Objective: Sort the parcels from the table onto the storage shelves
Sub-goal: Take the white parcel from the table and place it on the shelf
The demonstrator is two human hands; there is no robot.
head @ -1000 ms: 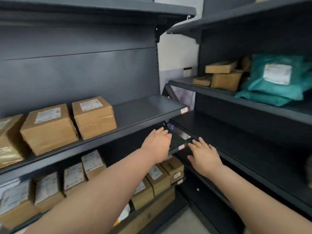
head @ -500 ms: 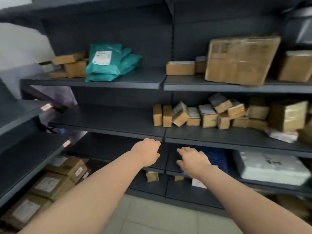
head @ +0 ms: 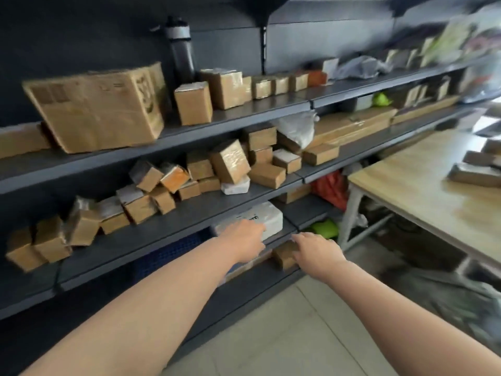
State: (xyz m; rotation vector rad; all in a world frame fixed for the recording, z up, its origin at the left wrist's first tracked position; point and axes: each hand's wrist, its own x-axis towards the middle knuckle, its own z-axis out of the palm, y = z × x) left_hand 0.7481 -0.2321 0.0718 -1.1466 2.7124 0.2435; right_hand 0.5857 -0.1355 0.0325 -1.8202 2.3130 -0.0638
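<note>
Nearest us: left hand (head: 248,244) and right hand (head: 315,251), both empty, fingers loosely spread, held before the lower shelf's front edge. Behind the left hand, a white parcel (head: 260,218). Farther, the storage shelves (head: 189,213) carry many brown boxes (some tilted). At right, the table (head: 423,185) bears dark parcels (head: 474,173) near its far edge, blurred, possibly three.

View swung right along the storage shelves (head: 189,213), away from the corner bay with the teal mailers, now out of frame. Newly in sight: a wooden table (head: 423,183) at right carrying dark parcels (head: 474,173), a black bottle (head: 181,47) on the top shelf. Left hand (head: 245,244) and right hand (head: 315,252) now before a lower shelf, empty as before.
</note>
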